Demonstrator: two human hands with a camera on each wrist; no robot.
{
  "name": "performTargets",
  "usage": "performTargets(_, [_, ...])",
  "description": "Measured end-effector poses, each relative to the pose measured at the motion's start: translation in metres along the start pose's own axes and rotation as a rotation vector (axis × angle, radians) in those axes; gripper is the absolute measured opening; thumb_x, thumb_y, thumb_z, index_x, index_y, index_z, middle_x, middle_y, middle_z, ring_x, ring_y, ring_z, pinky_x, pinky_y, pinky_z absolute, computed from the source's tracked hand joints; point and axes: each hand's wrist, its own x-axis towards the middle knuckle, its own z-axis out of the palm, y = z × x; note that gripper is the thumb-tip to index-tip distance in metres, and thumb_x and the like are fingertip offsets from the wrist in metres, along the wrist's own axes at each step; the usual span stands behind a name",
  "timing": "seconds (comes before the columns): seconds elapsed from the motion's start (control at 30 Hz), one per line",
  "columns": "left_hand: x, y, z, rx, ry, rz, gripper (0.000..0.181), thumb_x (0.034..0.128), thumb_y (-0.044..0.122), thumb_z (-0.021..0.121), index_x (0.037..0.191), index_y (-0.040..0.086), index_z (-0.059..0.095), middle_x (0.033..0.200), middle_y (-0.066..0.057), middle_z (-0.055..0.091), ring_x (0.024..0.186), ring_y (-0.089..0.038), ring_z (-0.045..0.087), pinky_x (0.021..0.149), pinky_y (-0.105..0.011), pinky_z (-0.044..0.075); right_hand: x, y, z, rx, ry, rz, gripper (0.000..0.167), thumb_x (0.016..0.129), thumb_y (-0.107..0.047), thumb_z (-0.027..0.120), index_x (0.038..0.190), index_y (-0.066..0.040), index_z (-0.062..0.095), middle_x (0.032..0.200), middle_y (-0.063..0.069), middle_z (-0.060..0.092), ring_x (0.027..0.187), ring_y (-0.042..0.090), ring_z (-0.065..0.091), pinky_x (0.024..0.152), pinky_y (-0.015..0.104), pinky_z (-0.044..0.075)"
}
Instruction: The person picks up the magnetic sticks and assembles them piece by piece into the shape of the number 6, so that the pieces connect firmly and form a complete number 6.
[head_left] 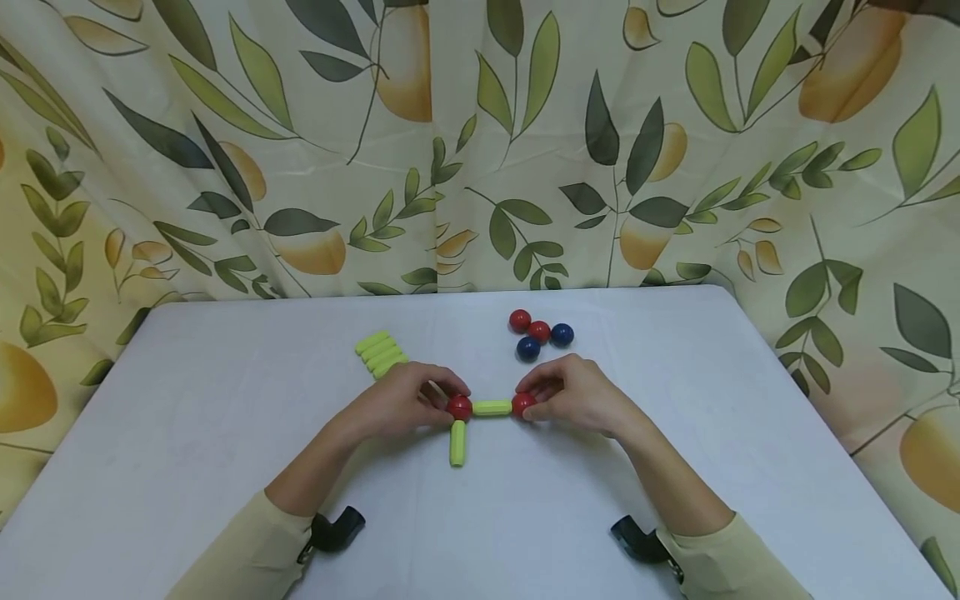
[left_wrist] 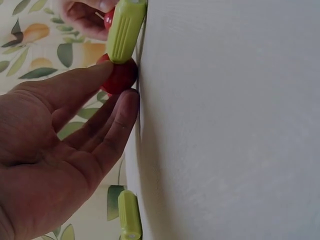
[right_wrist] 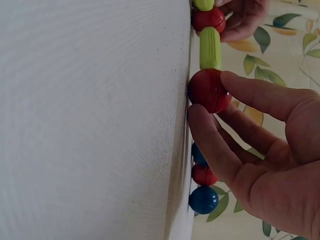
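Two red balls are joined by a yellow-green ridged rod lying crosswise on the table. My left hand pinches the left red ball between thumb and fingers. A second yellow-green rod extends from that ball toward me. The right red ball is pinched by my right hand, its thumb and fingertips on either side, as the right wrist view shows. In the left wrist view, the near rod partly covers the left ball.
Several yellow-green rods lie side by side beyond my left hand. Behind my right hand sit loose red balls and blue balls in a cluster. A leaf-patterned curtain hangs along the far edge of the white table.
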Motion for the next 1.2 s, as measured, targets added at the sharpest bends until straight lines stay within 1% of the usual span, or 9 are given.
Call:
performTargets(0.23, [0.002,-0.003,-0.002,0.010,-0.016,0.006,0.030,0.0895,0.011,0.082,0.118,0.018,0.076,0.115,0.000,0.072,0.098,-0.016,0.067,0.087,-0.029,0.059,0.000,-0.001,0.000,-0.020,-0.001,-0.003,0.029,0.085,-0.015,0.086,0.112,-0.009,0.078,0.097,0.003,0.075,0.089,0.018,0.067,0.078,0.030,0.059])
performTargets(0.4, [0.003,-0.002,-0.004,0.014,-0.026,0.002,0.030,0.0895,0.011,0.082,0.118,0.018,0.077,0.115,0.000,0.072,0.098,-0.016,0.067,0.087,-0.029,0.058,0.000,0.001,-0.006,-0.037,-0.004,-0.012,0.030,0.085,-0.017,0.086,0.113,-0.010,0.078,0.099,0.003,0.075,0.089,0.018,0.067,0.079,0.030,0.058])
performTargets(0.5, [0.003,-0.002,-0.004,0.016,-0.029,0.007,0.030,0.0895,0.010,0.082,0.118,0.018,0.077,0.115,0.001,0.072,0.098,-0.016,0.067,0.087,-0.028,0.058,-0.002,0.001,-0.014,-0.051,0.033,-0.017,0.029,0.086,-0.018,0.085,0.114,-0.011,0.078,0.100,0.003,0.074,0.091,0.020,0.066,0.079,0.030,0.057])
performTargets(0.6, [0.003,-0.003,-0.003,0.018,-0.031,0.012,0.030,0.0894,0.010,0.082,0.118,0.018,0.076,0.115,0.001,0.072,0.098,-0.016,0.067,0.087,-0.028,0.058,-0.002,0.001,-0.022,-0.066,0.097,-0.024,0.027,0.088,-0.017,0.083,0.113,-0.010,0.078,0.100,0.005,0.073,0.094,0.022,0.066,0.079,0.031,0.055])
performTargets(0.73, [0.004,-0.003,-0.003,0.019,-0.034,0.012,0.030,0.0893,0.011,0.082,0.118,0.019,0.076,0.114,0.002,0.072,0.098,-0.015,0.067,0.087,-0.028,0.058,0.003,0.001,-0.028,-0.112,0.173,-0.019,0.025,0.090,-0.017,0.081,0.113,-0.008,0.077,0.101,0.007,0.073,0.098,0.025,0.066,0.080,0.032,0.053])
performTargets(0.83, [0.005,-0.003,-0.002,0.020,-0.034,0.013,0.030,0.0893,0.011,0.083,0.118,0.019,0.077,0.114,0.002,0.072,0.097,-0.015,0.067,0.086,-0.028,0.058,0.010,-0.001,-0.029,-0.154,0.211,-0.009,0.026,0.090,-0.016,0.081,0.115,-0.008,0.076,0.104,0.009,0.074,0.100,0.027,0.066,0.081,0.034,0.054])
performTargets(1.0, [0.005,-0.003,-0.002,0.007,-0.031,-0.003,0.029,0.0892,0.011,0.083,0.117,0.019,0.077,0.113,0.002,0.073,0.097,-0.015,0.067,0.086,-0.028,0.058,0.020,-0.006,-0.027,-0.212,0.235,-0.019,0.034,0.090,-0.011,0.079,0.124,-0.008,0.074,0.111,0.014,0.072,0.099,0.027,0.065,0.085,0.038,0.057])
performTargets(1.13, [0.005,-0.003,-0.002,0.003,-0.025,-0.019,0.029,0.0894,0.011,0.082,0.117,0.019,0.077,0.113,0.002,0.072,0.097,-0.015,0.067,0.086,-0.029,0.058,0.028,-0.008,-0.025,-0.264,0.221,-0.034,0.042,0.090,-0.008,0.077,0.131,-0.008,0.071,0.111,0.016,0.069,0.096,0.028,0.063,0.084,0.038,0.056])
performTargets(1.2, [0.005,-0.003,-0.002,0.003,-0.023,-0.023,0.029,0.0894,0.011,0.082,0.117,0.020,0.077,0.113,0.002,0.072,0.097,-0.015,0.067,0.086,-0.029,0.058,0.030,-0.009,-0.024,-0.277,0.211,-0.027,0.042,0.089,-0.008,0.077,0.131,-0.007,0.072,0.110,0.016,0.067,0.095,0.028,0.062,0.083,0.038,0.056])
